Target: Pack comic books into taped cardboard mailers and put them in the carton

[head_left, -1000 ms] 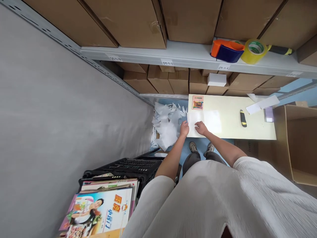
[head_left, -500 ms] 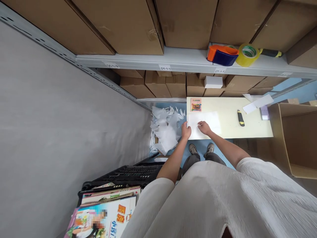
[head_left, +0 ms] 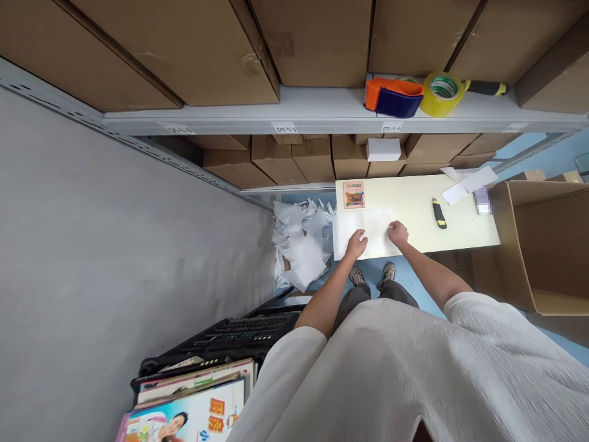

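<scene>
A white sheet of paper (head_left: 378, 221) lies flat near the left end of the pale yellow table (head_left: 418, 196). My left hand (head_left: 356, 244) rests on the sheet near the table's front edge, thumb and fingers apart, with nothing between them. My right hand (head_left: 397, 233) is at the sheet's right side, its fingers bent together; whether they pinch the paper is too small to make out. Behind the sheet sits a small pink booklet (head_left: 354, 194). A yellow and black cutter (head_left: 438, 213) lies to the right of my right hand.
White paper scraps (head_left: 304, 245) are heaped left of the table. An open cardboard box (head_left: 510, 245) stands at its right. A shelf (head_left: 322, 110) above holds boxes, tape (head_left: 442, 94) and an orange-blue dispenser (head_left: 396, 97). A black crate (head_left: 221, 334) with books is at lower left.
My left hand has moved right, from the sheet's left edge onto the sheet. My right hand has moved right to its right side. The view has shifted slightly.
</scene>
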The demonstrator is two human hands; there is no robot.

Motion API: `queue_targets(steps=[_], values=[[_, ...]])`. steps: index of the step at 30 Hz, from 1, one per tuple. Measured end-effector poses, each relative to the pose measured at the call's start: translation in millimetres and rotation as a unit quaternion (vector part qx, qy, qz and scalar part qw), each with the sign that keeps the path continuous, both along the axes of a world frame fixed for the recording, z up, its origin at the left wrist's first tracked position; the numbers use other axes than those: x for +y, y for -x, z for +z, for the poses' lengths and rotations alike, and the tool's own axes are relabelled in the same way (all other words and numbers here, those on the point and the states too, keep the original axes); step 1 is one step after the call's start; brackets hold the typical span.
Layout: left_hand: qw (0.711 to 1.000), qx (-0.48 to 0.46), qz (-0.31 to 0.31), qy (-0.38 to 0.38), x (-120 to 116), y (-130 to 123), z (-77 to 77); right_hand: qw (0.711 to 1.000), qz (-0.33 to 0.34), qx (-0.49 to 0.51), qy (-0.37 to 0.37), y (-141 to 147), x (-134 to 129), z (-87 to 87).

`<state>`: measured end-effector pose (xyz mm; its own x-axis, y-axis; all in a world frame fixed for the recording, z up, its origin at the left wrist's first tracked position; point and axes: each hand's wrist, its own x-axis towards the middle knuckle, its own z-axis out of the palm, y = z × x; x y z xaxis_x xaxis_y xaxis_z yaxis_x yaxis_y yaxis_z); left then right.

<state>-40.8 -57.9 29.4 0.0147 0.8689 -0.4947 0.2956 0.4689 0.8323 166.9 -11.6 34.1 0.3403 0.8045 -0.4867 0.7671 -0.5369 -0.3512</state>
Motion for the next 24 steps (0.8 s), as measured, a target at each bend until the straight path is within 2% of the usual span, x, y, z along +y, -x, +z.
queue_targets(steps=[2,5,7,9,11,14,17,20,22,24], values=[[1.0,0.01,-0.008,0.013,1,-2,-0.2,1.0,0.007,0.001,-0.016,6,-2,0.4],[0.999,0.021,-0.015,0.025,1,-1,-1.4,0.997,-0.049,-0.049,-0.035,10,-3,-0.3],[1.0,0.017,-0.012,0.023,-1,0,-2.5,0.994,-0.086,-0.061,-0.007,7,-1,-0.7],[1.0,0.006,0.006,0.02,-2,0,-3.3,0.995,-0.087,-0.043,0.021,4,1,-0.4],[0.999,-0.014,0.036,0.015,-1,-3,-2.9,0.999,-0.052,0.007,0.01,5,2,1.1],[0.993,-0.077,0.091,0.013,6,-7,0.7,0.991,0.02,0.112,-0.066,24,-4,5.8],[0.979,-0.152,0.135,0.035,14,-4,6.7,0.962,0.095,0.237,-0.094,54,-14,12.5],[0.971,-0.152,0.18,0.044,20,7,13.5,0.919,0.136,0.361,-0.078,73,-18,19.8],[0.965,-0.143,0.214,0.044,23,16,18.9,0.909,0.095,0.397,-0.081,73,-15,23.9],[0.958,-0.169,0.23,0.041,27,21,25.5,0.917,-0.003,0.391,-0.078,65,-10,26.5]])
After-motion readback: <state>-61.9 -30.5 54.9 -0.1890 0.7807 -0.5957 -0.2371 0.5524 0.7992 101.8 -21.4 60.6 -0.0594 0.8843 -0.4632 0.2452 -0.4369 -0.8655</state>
